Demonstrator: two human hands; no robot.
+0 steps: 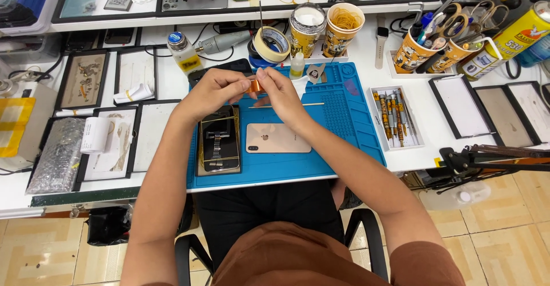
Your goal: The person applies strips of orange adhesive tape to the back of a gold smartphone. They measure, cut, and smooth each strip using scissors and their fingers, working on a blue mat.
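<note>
Copper tape point(255, 85) between both hands point(252, 91)

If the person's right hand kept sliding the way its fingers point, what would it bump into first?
The right hand points toward the left hand. It would first meet the small orange piece pinched between them, then the left hand's fingertips.

Opened phone point(219, 140) left of phone back point(278, 137), both on mat point(349, 120).

A blue work mat point(344, 125) carries a rose-gold phone point(278, 137); an amber-orange strip point(255, 85) shows above.
</note>
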